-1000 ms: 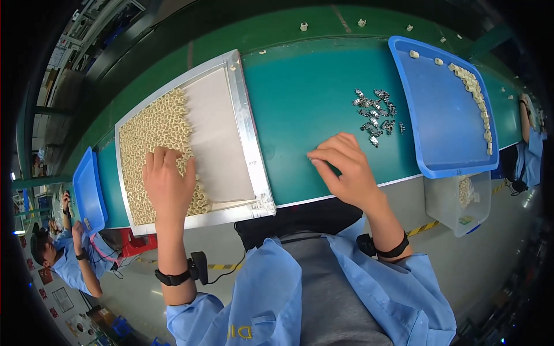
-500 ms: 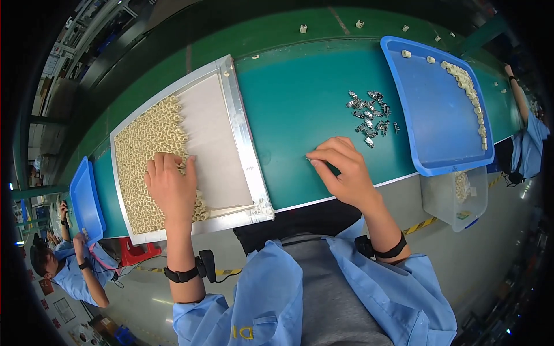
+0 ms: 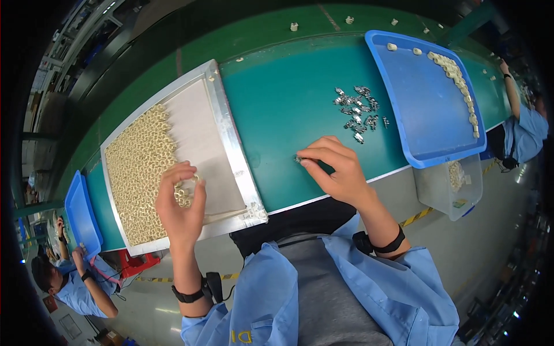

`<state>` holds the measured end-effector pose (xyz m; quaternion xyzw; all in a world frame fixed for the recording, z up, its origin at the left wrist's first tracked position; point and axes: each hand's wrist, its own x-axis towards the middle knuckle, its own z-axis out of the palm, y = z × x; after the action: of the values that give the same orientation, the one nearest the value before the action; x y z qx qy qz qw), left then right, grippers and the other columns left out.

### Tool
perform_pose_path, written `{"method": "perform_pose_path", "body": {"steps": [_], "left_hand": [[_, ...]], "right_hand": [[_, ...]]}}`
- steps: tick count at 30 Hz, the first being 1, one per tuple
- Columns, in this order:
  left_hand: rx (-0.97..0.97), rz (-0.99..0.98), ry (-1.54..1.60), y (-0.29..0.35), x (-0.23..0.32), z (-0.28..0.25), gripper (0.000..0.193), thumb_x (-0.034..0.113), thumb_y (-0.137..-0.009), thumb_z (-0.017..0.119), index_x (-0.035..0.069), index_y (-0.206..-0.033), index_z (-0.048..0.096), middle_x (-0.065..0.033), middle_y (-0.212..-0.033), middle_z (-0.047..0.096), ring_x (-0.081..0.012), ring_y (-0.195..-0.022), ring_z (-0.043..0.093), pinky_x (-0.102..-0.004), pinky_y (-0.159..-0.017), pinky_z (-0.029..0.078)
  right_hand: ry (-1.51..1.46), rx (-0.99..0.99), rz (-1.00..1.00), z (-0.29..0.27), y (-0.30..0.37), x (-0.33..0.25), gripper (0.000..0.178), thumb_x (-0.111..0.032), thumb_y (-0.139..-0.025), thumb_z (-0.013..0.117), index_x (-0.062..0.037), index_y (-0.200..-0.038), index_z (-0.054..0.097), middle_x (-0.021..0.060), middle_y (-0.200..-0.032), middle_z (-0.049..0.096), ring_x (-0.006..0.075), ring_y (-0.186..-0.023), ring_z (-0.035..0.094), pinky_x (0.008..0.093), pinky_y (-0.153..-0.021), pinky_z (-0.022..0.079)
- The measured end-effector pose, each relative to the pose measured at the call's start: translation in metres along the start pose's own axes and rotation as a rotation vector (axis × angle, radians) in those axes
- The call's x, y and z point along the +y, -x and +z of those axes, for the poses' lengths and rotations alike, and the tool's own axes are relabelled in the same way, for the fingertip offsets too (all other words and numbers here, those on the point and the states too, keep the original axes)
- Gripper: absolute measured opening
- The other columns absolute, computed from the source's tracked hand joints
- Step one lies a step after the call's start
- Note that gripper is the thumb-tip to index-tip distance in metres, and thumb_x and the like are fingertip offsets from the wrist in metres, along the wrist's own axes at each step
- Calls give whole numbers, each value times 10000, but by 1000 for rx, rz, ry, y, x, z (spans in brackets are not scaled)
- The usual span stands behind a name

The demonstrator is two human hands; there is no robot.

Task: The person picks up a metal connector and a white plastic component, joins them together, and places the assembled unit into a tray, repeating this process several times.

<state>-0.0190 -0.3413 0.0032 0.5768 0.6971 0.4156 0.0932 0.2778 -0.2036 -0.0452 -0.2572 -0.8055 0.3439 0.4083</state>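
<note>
Left hand [image 3: 180, 210]: raised over the near right part of the packed cream pieces [image 3: 135, 179] in the silver-framed tray [image 3: 235, 155]. Thumb and forefinger are brought together and appear clamped on a single cream piece [image 3: 195, 178]; the fingers partly cover it, so its orientation cannot be confirmed.

Right hand [image 3: 341, 173]: held above the green surface [image 3: 283, 98], just right of the tray frame. Thumb and forefinger are pinched on a small metal part [image 3: 298, 158], which projects from the fingertips toward the left hand. The two hands are apart and the two held items do not touch.

Stock: loose metal parts [image 3: 359, 109] lie in a cluster on the surface, beyond the right hand and near the blue tray [image 3: 424, 115]. Cream cylinders [image 3: 453, 75] line the far and right sides of that tray.

Assessment: the step in hand is judged to be selection, one item gripped on each side. The next move would call for lifting the cream piece clear of its neighbours, turning it to a usable face, and keeping the metal part steady in a light fingertip pinch.
</note>
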Motion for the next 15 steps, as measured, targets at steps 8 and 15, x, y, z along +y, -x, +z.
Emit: {"method": "perform_pose_path", "body": {"steps": [8, 15], "left_hand": [[-217, -46, 974, 22, 67, 32, 284, -103, -883, 749, -59, -1140, 635, -220, -1158, 653, -321, -1064, 702, -431, -932, 598], [-258, 30, 1110, 22, 74, 49, 369, -58, -886, 790, -84, -1224, 643, -257, -1143, 658, -313, -982, 719, -420, -866, 624]], "right_hand": [[-227, 17, -187, -18, -24, -66, 182, 17, -858, 814, -35, -1030, 783, 71, -955, 761, 216, -757, 682, 383, -836, 513], [-228, 43, -309, -33, -27, -90, 93, -49, -883, 795, -76, -957, 746, 17, -930, 727, 183, -731, 645, 433, -864, 480]]}}
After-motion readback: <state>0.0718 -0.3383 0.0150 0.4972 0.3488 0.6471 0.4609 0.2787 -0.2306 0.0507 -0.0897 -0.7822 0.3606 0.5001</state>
